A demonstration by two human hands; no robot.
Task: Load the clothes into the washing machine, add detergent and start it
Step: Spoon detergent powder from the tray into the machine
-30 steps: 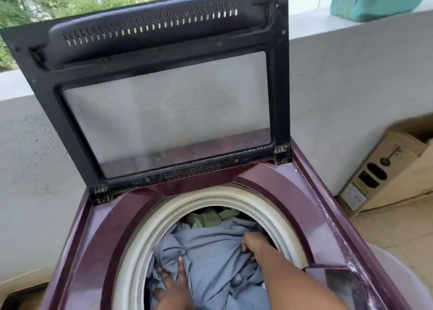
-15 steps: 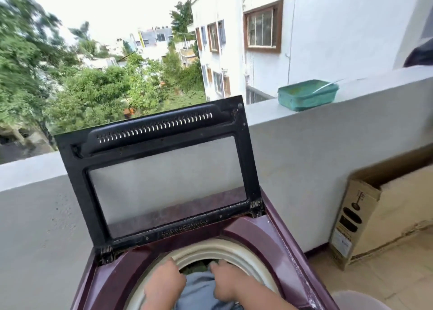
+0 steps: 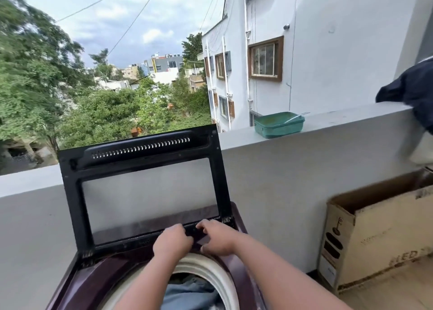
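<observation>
The maroon top-load washing machine (image 3: 93, 277) stands against the parapet with its black glass lid (image 3: 145, 150) raised upright. Inside the white drum ring (image 3: 210, 270) lies a pile of blue-grey clothes (image 3: 187, 293). Both my hands are above the drum's back rim, in front of the lid's lower bar. My left hand (image 3: 172, 240) shows its back with fingers curled under and holds nothing I can see. My right hand (image 3: 218, 238) is close beside it, fingers curled too, with nothing in it. No detergent is in view.
A green plastic tub (image 3: 278, 127) with a spoon handle sits on the grey parapet wall (image 3: 281, 181) to the right of the lid. A dark garment (image 3: 412, 91) hangs over the parapet at far right. An open cardboard box (image 3: 386, 237) stands on the tiled floor.
Both hands have come up out of the drum, letting go of the blue-grey clothes they were pressing down. The view has tilted upward to the parapet and buildings.
</observation>
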